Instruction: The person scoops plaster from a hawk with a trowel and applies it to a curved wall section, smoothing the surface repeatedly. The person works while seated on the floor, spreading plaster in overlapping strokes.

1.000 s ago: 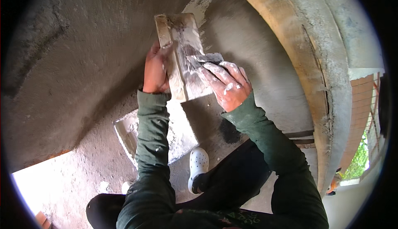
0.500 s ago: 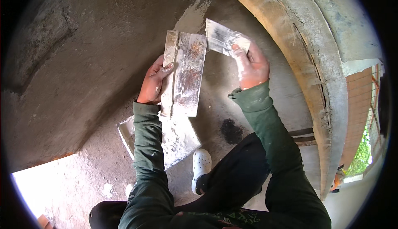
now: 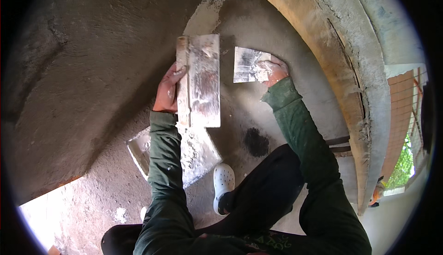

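My left hand (image 3: 167, 91) is closed around the edge of a long rectangular plastering trowel (image 3: 205, 86), thumb on top. Its metal face is smeared with white plaster and brownish stains. To the right, apart from it, my right hand (image 3: 278, 69) grips a small square flat scraper (image 3: 246, 64). White paste and dark streaks cover the scraper, and white paste coats the fingers. Below my left forearm stands a shallow tray (image 3: 137, 160) with white plaster (image 3: 198, 151) in it, partly hidden by the sleeve and trowel.
A rough grey-brown wall (image 3: 83, 70) rises on the left, and a pale patch (image 3: 205, 15) marks the surface ahead. A curved concrete edge (image 3: 355, 88) runs along the right. My white clog (image 3: 224, 183) rests beside the tray, near a dark floor spot (image 3: 256, 142).
The scraper has moved down and away from the trowel, turning more level. The trowel has shifted slightly left and stands more upright. Both hands keep their holds.
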Demonstrator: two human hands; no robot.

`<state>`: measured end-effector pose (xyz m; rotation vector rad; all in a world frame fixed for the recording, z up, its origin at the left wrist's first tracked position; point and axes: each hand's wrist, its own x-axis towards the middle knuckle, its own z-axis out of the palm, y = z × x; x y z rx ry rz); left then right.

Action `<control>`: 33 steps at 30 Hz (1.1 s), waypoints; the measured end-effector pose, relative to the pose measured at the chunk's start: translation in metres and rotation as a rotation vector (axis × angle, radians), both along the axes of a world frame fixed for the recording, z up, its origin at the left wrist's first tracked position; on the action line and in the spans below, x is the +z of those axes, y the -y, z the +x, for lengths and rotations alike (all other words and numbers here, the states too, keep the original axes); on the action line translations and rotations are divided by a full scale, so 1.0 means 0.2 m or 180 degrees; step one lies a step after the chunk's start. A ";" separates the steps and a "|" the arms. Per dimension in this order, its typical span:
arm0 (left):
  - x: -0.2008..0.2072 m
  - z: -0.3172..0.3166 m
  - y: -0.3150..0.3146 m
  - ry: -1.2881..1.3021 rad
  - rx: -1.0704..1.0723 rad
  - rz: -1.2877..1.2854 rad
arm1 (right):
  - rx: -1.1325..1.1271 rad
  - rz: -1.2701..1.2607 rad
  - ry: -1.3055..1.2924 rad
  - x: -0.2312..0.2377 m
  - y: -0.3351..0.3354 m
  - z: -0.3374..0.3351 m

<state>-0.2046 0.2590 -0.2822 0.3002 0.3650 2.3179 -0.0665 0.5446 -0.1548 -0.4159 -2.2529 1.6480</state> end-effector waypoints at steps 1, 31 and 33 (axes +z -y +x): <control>0.00 0.00 0.01 0.0002 0.0171 -0.0204 | -0.0041 -0.0276 0.0229 0.05 0.10 0.01; -1.30 0.26 -1.17 -0.1420 0.1148 -0.2947 | 0.1935 0.2877 0.2125 0.31 0.80 0.25; -1.10 0.28 -1.27 -0.0195 0.0672 -0.2656 | 0.1882 0.2874 0.2028 0.30 0.77 0.28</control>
